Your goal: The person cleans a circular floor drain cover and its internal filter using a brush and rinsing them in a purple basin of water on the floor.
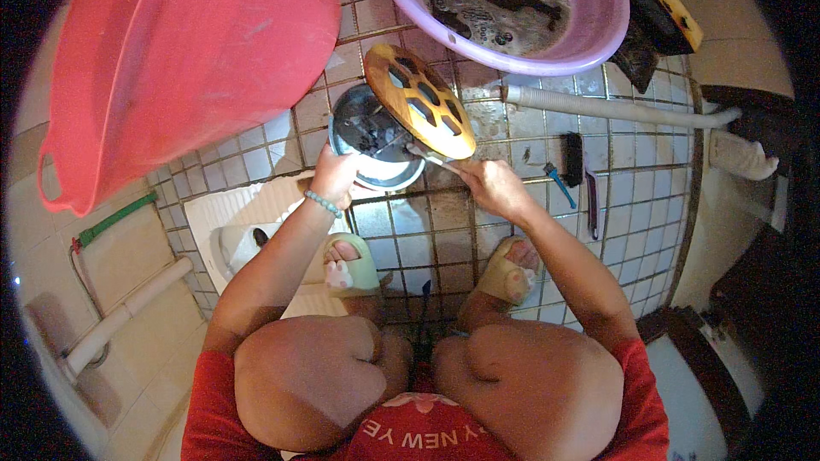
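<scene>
My left hand (336,178) grips the near left side of a round metal pot (391,174), which holds dark liquid. Above the pot's right side, a yellow-brown disc with several cut-out holes (442,131) stands tilted. The fingers of my right hand (493,189) are closed on a thin pale handle (442,160) that reaches to the pot's rim under the disc. Whether the handle joins the disc cannot be told, and its far end is partly hidden. A beaded bracelet (323,203) is around my left wrist.
A purple basin (512,65) with dark, foamy water stands ahead; a large red tub (211,64) is at the left. On the tiled floor lie a ribbed hose (589,104), a black brush (572,159) and a blue-handled brush (561,186). A squat toilet (230,246) lies beside my left foot.
</scene>
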